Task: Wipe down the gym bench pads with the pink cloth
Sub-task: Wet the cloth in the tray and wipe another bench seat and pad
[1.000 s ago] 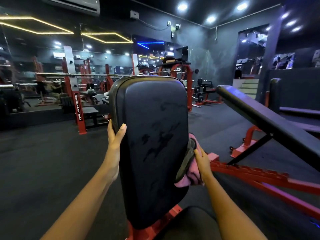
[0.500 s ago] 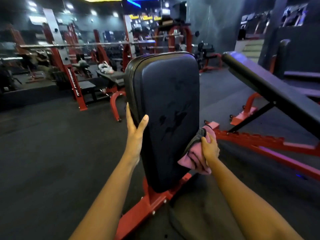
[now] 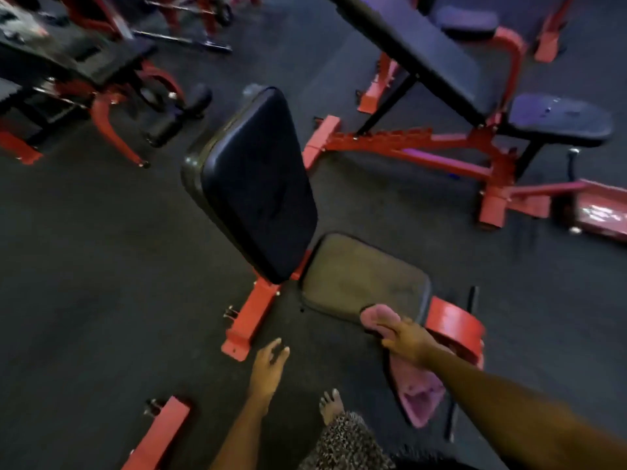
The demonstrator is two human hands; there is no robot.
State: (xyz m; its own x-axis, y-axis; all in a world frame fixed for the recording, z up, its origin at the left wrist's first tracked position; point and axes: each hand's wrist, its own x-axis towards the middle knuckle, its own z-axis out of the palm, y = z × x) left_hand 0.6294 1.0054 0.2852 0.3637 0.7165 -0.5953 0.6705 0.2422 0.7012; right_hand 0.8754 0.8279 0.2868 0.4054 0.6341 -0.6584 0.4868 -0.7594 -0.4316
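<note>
- Your right hand lies palm-down on the pink cloth, fingers laid over it and thumb splayed to the side. It presses the cloth rather than clenching it.
- The pink cloth sits bunched on the near right corner of the seat pad. The rest of it hangs off that pad's edge under your wrist, towards the floor.
- The seat pad lies flat and looks dull and greyish over most of its surface.
- The back pad stands raised and tilted just beyond the seat pad. It is dark and glossy, with faint streaks on it, and neither hand touches it.
- Your left hand is released, fingers loosely spread and holding nothing. It hovers over the floor, just beside the red frame.
- The red frame carries both pads, and its foot plate rests on the floor.
- A bare foot shows near the bottom edge, with a patterned garment just below it.
- A second padded rig, also on red steel, stands well apart at the upper right.
- The picture is motion-blurred, so fine detail is uncertain.
</note>
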